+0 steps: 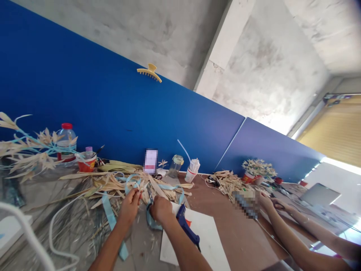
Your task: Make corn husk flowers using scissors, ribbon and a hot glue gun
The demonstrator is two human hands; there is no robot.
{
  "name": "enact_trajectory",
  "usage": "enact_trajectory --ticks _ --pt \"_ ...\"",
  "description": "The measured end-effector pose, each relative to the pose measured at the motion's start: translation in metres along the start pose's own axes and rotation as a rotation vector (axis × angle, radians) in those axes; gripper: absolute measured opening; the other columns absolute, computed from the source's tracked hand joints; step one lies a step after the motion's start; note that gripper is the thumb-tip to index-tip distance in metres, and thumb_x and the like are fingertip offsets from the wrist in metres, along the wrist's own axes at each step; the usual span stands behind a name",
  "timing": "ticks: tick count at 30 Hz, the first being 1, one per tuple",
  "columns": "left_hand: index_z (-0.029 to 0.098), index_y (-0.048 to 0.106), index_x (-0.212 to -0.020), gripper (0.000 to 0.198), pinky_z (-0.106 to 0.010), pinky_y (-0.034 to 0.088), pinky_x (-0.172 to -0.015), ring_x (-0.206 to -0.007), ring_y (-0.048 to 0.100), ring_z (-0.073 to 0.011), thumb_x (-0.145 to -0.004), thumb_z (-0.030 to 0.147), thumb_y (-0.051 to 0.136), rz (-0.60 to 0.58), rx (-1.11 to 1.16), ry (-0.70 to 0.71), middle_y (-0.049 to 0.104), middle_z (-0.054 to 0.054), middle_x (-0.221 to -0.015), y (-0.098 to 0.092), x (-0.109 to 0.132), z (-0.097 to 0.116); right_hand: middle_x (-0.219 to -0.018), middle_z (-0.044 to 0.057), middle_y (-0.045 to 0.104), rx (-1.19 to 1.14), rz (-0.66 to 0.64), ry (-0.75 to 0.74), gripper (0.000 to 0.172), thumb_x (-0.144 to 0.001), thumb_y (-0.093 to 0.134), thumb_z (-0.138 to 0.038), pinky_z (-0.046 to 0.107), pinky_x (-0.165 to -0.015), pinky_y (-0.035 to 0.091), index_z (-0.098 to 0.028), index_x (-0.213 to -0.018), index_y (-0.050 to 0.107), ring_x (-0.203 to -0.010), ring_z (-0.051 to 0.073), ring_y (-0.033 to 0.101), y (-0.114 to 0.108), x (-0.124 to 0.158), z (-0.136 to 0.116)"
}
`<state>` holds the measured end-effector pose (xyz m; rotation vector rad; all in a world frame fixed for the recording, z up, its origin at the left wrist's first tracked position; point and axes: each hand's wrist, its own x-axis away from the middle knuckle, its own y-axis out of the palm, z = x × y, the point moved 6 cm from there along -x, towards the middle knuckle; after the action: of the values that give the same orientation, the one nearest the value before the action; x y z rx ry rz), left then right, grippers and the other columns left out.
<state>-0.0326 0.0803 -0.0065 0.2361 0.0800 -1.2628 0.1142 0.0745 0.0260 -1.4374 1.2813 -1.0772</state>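
My left hand (131,205) is closed in a pinch, with a small pale piece of dried husk (144,192) at its fingertips. In my right hand (163,209) is a pair of scissors (152,223) with blue-grey handles; its blades point up and away, close to the left fingertips, and the palm hides part of it. Just beyond both hands lies a loose heap of dried husks (109,184) mixed with light blue ribbon (108,210). A blue glue gun (187,227) rests on a white board (208,241) to the right of my right forearm.
Along the blue partition (107,105) stand a red-capped bottle (67,139), a red cup (87,164), a phone (150,162), a glass jar (175,167) and a white cup (191,175). White cable (52,226) curves at left. Another person's hands (266,203) work at right beside more husks (229,182).
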Motion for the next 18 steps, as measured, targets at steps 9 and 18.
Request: enact_trajectory --ticks 9,18 --pt "0.020 0.061 -0.083 0.032 -0.029 0.042 -0.052 -0.051 0.051 -0.0171 -0.073 0.050 0.054 0.003 -0.027 0.013 0.059 0.002 -0.061 -0.001 0.003 0.001 -0.103 0.023 0.069 0.127 -0.035 -0.020 0.047 -0.073 0.060 -0.019 0.041 -0.078 0.052 -0.007 -0.119 0.056 -0.098 0.034 0.067 0.003 0.002 0.001" --pt "0.021 0.060 -0.082 0.033 -0.029 0.041 -0.051 -0.051 0.051 -0.0169 -0.069 0.051 0.056 0.006 0.027 -0.031 0.058 0.001 -0.061 0.002 0.002 -0.002 -0.093 0.009 0.072 -0.373 -0.066 0.115 0.038 -0.066 0.064 -0.016 0.027 -0.066 0.046 -0.016 -0.104 0.064 -0.083 0.022 0.067 -0.009 -0.003 0.038"
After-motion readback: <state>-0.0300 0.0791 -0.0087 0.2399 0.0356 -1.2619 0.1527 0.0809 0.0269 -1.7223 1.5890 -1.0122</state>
